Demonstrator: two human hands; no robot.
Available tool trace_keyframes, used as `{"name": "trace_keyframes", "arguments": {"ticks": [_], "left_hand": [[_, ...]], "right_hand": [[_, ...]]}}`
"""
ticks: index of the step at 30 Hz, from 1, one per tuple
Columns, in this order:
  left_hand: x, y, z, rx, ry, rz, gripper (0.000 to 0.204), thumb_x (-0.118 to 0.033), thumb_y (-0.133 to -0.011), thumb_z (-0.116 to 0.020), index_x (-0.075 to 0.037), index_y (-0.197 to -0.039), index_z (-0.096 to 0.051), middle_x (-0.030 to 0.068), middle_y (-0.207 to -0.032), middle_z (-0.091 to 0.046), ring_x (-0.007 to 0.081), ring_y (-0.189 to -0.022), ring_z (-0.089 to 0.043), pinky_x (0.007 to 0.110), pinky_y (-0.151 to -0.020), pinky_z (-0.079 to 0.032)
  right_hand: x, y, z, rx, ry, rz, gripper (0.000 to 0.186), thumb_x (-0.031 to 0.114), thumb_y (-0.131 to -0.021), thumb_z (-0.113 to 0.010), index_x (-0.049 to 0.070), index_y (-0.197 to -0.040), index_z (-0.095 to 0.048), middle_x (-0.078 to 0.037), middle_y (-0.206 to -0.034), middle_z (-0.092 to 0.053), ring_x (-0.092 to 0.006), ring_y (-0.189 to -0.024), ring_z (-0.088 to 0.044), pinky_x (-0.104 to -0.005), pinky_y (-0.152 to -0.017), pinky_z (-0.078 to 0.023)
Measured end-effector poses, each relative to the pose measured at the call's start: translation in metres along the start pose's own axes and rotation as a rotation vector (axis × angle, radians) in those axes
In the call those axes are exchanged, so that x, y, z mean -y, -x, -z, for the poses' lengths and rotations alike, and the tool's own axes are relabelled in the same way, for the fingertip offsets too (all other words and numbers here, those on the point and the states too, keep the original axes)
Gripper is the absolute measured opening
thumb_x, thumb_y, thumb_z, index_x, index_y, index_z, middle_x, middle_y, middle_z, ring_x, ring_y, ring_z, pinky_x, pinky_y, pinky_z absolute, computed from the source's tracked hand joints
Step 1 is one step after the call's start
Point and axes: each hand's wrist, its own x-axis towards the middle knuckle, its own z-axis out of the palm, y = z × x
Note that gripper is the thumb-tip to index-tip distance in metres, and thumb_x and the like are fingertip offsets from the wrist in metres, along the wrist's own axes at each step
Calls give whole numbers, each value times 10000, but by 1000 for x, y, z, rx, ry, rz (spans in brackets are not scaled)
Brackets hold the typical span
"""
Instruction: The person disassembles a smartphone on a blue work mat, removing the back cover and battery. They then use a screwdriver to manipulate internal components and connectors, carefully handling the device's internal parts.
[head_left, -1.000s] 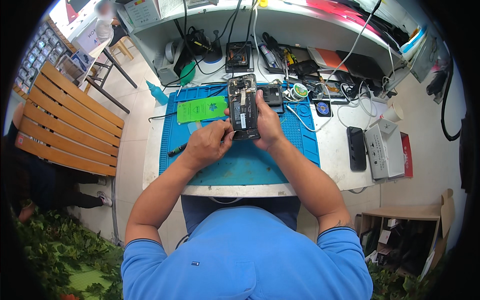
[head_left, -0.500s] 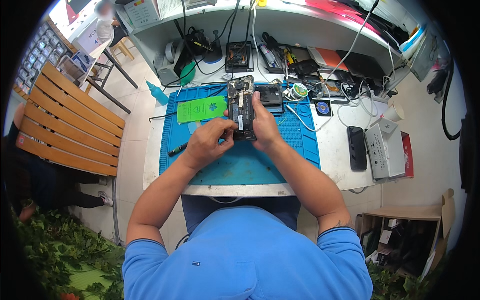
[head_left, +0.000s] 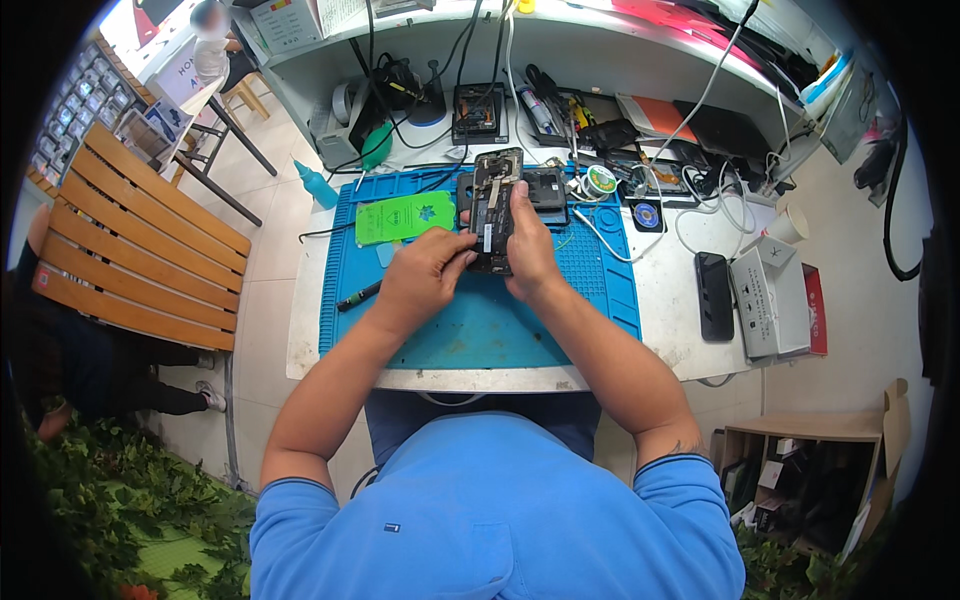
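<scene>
An opened smartphone (head_left: 490, 215), its black battery and inner parts exposed, is held up over a blue work mat (head_left: 470, 335). My right hand (head_left: 530, 245) grips it along the right side, thumb lying over its front edge. At the phone's lower left edge is my left hand (head_left: 425, 270), fingers bent and thumb close to the fingertips; whether they pinch something small there is hidden. Left of the phone lies a bright green sheet-like piece (head_left: 404, 218). A dark pen-shaped screwdriver (head_left: 358, 297) rests by my left wrist. Behind the phone is a dark phone-shaped part (head_left: 545, 190).
To the right, a black phone (head_left: 713, 296) lies near an open white box (head_left: 765, 300). A solder spool (head_left: 599, 181) and tangled white cables (head_left: 720, 200) sit behind the mat. A teal bottle (head_left: 316, 186) stands at left. Beyond are a slatted wooden bench (head_left: 150, 245) and other people.
The phone has shifted slightly right and tilted in my right hand. My left hand has moved a little right and up along its left edge.
</scene>
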Motion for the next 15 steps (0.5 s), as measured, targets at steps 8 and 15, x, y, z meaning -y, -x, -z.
{"name": "trace_keyframes", "arguments": {"ticks": [8,15], "left_hand": [[-9,-2,-6,-89,-291,-254,183,3,-867,-789,-24,-1035,-719,119,-948,-706,307,-838,-721,397,-730,-589],[-9,2,-5,-96,-362,-345,196,-1,-833,-799,-31,-1007,-713,98,-888,-714,269,-754,-722,364,-648,-589]], "right_hand": [[13,0,-3,-108,-39,-33,573,601,-1154,-332,95,-1325,-540,-135,-1008,-710,-237,-773,-736,-389,-639,-636],[11,-1,-2,-93,-21,-49,588,607,-1151,-335,91,-1339,-545,-144,-1017,-709,-245,-790,-737,-392,-652,-640]]}}
